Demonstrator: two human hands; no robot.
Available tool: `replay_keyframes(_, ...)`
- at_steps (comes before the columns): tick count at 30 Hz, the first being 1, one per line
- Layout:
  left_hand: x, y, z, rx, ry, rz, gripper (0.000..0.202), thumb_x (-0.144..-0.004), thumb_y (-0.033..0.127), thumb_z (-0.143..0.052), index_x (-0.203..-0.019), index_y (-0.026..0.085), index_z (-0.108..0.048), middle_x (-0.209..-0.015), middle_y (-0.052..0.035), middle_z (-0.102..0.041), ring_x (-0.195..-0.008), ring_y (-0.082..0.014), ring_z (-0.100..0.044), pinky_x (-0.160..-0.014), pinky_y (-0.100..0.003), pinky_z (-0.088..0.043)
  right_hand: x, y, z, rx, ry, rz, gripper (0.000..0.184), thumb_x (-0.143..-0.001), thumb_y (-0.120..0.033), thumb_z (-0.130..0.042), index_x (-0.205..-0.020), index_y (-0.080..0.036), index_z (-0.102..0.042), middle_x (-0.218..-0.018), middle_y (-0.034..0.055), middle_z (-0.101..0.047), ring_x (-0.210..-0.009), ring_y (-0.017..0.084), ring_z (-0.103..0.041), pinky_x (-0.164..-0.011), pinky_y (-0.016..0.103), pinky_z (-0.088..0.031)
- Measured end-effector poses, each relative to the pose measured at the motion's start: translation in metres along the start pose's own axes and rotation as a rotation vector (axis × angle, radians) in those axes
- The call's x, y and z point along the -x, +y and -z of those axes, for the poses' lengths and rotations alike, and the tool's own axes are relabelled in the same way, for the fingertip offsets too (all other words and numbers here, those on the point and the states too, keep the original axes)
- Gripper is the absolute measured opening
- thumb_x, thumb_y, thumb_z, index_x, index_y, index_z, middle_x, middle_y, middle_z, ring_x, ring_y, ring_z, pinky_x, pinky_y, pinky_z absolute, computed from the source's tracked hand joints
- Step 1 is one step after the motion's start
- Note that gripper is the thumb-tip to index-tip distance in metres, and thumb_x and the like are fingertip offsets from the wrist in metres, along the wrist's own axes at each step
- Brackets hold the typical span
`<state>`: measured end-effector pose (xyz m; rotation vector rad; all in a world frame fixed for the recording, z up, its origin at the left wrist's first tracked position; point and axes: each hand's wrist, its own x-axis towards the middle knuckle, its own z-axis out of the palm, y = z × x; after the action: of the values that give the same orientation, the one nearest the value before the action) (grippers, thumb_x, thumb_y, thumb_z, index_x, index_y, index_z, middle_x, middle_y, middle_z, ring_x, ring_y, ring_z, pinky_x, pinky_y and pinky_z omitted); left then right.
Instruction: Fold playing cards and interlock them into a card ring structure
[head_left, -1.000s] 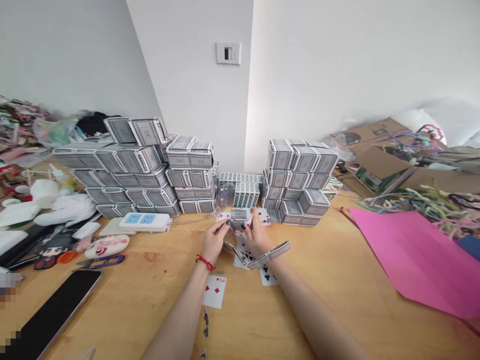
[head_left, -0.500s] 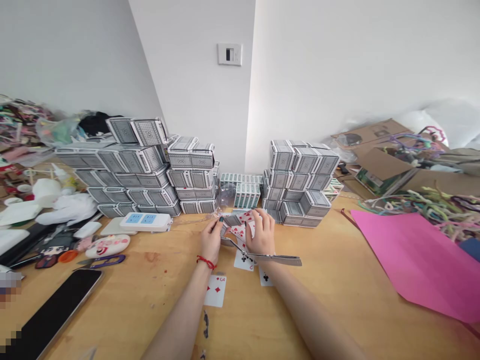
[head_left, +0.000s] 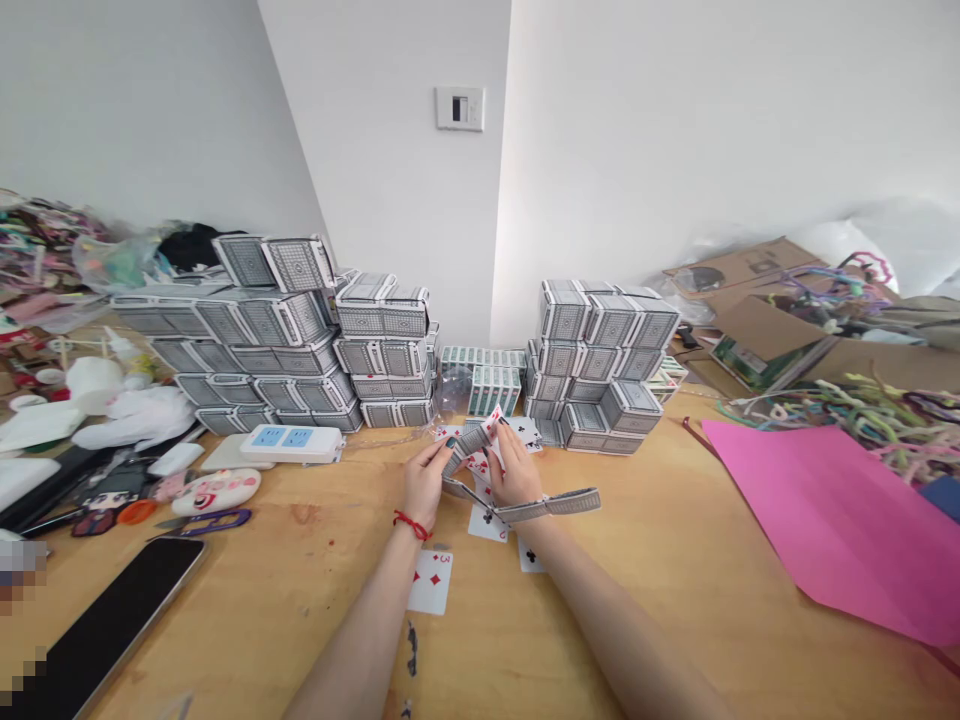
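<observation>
A strip of joined, folded playing cards (head_left: pixel 571 501) with grey patterned backs runs between my hands and passes over my right wrist, its free end sticking out to the right. My left hand (head_left: pixel 425 487), a red string round its wrist, pinches the strip's left part. In the fingertips of my right hand (head_left: pixel 514 472) is the upper end of a card (head_left: pixel 494 424) with a red mark. Loose cards lie face up below: a three of diamonds (head_left: pixel 431 582) by my left forearm, a club card (head_left: pixel 489 524) between the wrists, another club card (head_left: pixel 531 556) partly under my right forearm.
Stacked blocks of folded cards stand at the left (head_left: pixel 289 330) and right (head_left: pixel 604 340), with green card boxes (head_left: pixel 496 388) between. A power strip (head_left: pixel 292 442), scissors (head_left: pixel 210 521) and phone (head_left: pixel 112 625) lie left; pink paper (head_left: pixel 825 520) lies right.
My right hand's fingers have drawn together and lifted the card's end. The strip between my hands has bent upward, and its free end has turned to show more patterned back.
</observation>
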<state>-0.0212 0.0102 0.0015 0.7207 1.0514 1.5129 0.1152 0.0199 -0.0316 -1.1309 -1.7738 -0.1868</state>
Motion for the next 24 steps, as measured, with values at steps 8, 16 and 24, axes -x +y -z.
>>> replay_keyframes(8,0.003,0.004,0.000,-0.024,-0.037,0.031,0.024,-0.054,0.026,-0.072,-0.074,0.012,-0.072,-0.072,-0.0053,-0.070,-0.063,-0.0188,-0.063,-0.064,-0.034,-0.053,0.000,0.000,0.001,-0.089,0.046,-0.110,0.039,-0.087,-0.027,-0.040,-0.122,-0.012,-0.049,-0.110,0.0146,-0.062,-0.103,0.022,-0.057,-0.087,0.036,-0.049)
replay_keyframes(16,0.001,-0.002,0.002,-0.078,-0.006,-0.032,0.024,-0.060,0.027,-0.068,-0.079,0.014,-0.072,-0.083,-0.0069,-0.071,-0.078,-0.0214,-0.064,-0.073,-0.035,-0.051,0.003,0.003,0.004,-0.090,-0.032,-0.201,0.028,-0.084,-0.028,-0.045,-0.102,-0.019,-0.065,-0.088,0.0077,-0.071,-0.078,0.019,-0.066,-0.069,0.027,-0.052)
replay_keyframes(24,-0.002,-0.007,0.006,-0.129,-0.058,-0.091,0.026,-0.064,0.030,-0.065,-0.084,0.014,-0.072,-0.091,-0.0095,-0.071,-0.096,-0.0251,-0.060,-0.085,-0.038,-0.045,0.005,-0.001,0.006,-0.076,-0.129,-0.254,0.026,-0.082,-0.030,-0.046,-0.092,-0.022,-0.069,-0.075,0.0047,-0.072,-0.063,0.019,-0.066,-0.059,0.027,-0.051)
